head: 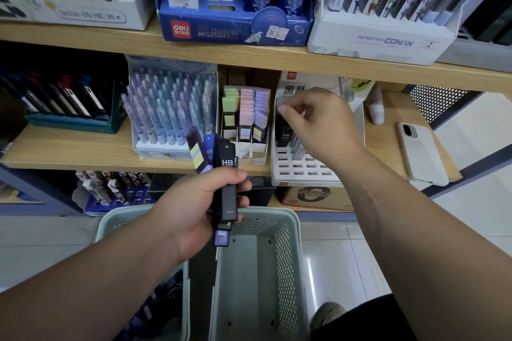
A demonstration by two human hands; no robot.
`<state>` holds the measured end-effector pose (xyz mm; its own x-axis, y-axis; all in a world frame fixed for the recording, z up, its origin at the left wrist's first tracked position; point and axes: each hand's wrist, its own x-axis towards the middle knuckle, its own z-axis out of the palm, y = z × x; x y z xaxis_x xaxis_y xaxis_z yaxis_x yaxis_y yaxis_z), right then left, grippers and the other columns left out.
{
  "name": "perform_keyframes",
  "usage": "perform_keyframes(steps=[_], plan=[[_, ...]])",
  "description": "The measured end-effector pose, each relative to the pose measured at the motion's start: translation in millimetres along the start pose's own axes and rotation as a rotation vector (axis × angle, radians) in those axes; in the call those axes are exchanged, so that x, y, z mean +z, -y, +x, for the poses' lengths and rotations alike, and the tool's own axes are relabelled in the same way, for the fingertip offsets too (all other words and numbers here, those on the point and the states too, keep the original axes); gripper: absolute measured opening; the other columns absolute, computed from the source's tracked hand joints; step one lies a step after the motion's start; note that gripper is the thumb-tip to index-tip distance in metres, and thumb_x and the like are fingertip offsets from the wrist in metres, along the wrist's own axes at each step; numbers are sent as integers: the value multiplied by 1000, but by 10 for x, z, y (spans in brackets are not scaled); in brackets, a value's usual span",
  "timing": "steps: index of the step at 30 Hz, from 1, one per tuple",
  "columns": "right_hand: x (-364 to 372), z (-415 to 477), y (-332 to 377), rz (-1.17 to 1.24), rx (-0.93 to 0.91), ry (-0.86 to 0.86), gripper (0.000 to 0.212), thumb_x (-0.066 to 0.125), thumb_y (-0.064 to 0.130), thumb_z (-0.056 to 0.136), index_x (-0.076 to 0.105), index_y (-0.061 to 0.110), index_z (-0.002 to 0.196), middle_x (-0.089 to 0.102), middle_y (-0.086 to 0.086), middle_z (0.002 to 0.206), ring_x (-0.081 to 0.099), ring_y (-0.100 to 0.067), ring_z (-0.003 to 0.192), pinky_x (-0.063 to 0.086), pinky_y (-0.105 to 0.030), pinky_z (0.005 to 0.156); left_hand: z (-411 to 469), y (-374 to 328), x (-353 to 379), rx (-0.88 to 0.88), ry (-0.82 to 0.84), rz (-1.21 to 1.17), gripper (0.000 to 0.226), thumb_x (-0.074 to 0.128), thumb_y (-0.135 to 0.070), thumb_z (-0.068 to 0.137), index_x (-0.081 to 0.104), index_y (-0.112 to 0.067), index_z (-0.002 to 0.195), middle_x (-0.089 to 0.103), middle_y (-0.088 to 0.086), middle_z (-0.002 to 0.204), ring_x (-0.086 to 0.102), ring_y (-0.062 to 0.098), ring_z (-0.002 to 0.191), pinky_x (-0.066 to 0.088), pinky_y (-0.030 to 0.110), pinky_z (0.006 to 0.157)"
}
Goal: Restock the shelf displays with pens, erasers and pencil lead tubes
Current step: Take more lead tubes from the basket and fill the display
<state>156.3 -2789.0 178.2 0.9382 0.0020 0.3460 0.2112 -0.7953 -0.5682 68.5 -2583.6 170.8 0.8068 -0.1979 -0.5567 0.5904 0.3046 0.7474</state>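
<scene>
The middle shelf [69,152] carries a row of displays. From the left stand a dark box of pens [69,111], a white stand of pastel pens [169,108], a narrow eraser box [246,119] with green, pink and purple stacks, and a white lead tray [304,171]. A few dark HB tubes [283,133] stand in the tray's back slots; its front slots show bare. A phone [422,152] lies face down near the shelf's right end, well apart from the tray. On the shelf above, a blue box [235,30] sits between a panda box [83,8] and a white Conan box [382,41]. Two pale baskets [285,257] stand on the floor below the hands; the left one holds dark packs.

The right hand [324,124] hovers over the tray, back of the hand up, hiding the middle of it. Its fingers curl toward the thumb, but blur hides whether its grip holds anything. The left hand [194,202] is raised in front of the shelf edge, over the baskets. Its grip is wrapped round a bundle [227,174] of lead tubes fanned upward, one black and marked HB.
</scene>
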Motion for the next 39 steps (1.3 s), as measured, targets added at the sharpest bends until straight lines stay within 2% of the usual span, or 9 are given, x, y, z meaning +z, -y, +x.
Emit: perform_keyframes(steps=[5,7,13,18,23,28,33,36,39], plan=[[-22,-222,485,543,282,548,20,82,30,81,74,13,88,70,0,75,59,-1,59,43,-13,51,9,24,32,3,9,25,15,74,-15,67,71,-10,81,70,6,79,60,14,54,49,29,58],[50,-276,510,603,324,583,25,87,24,76,72,10,92,69,-2,73,60,-7,59,45,-16,52,14,36,34,21,12,52,5,74,-11,73,72,-10,76,68,7,76,60,15,55,47,30,61],[53,-268,477,704,395,607,16,83,8,79,70,10,88,67,0,65,59,-10,57,44,-19,48,5,58,70,50,3,39,29,80,-22,58,72,-11,83,67,7,72,61,16,56,50,28,57],[-9,-229,350,742,454,544,12,79,5,82,69,9,87,65,0,64,59,-9,57,51,-20,55,1,34,71,41,1,-33,43,79,-26,68,73,-9,107,74,10,89,66,21,63,47,27,50],[-253,-57,97,726,437,273,14,77,3,84,72,10,95,72,-3,74,62,-10,61,54,-22,60,23,19,57,28,-14,-52,30,79,-25,67,72,-12,93,66,6,74,55,16,53,45,27,46],[-361,0,-214,408,272,6,14,78,11,86,73,24,88,74,-11,88,64,-14,75,57,-29,75,12,35,50,30,13,20,20,77,-24,68,70,-13,83,66,7,73,55,16,54,46,28,45],[-203,-25,-242,171,93,23,15,75,10,89,74,24,96,67,12,81,59,-2,72,53,-19,74,34,56,53,35,6,29,20,78,-22,68,71,-11,84,66,8,73,55,17,53,46,26,46],[-128,-55,-232,63,11,44,15,72,8,90,76,16,102,64,8,82,56,-4,72,40,-3,69,46,65,58,39,7,38,18,77,-21,70,71,-11,84,65,8,73,55,17,53,46,26,45],[-72,-78,-265,-31,-62,56,17,73,9,89,77,15,104,67,4,87,58,-9,80,40,-4,72,50,76,55,41,1,40,13,76,-18,75,71,-11,85,65,8,73,55,17,53,46,27,45]])
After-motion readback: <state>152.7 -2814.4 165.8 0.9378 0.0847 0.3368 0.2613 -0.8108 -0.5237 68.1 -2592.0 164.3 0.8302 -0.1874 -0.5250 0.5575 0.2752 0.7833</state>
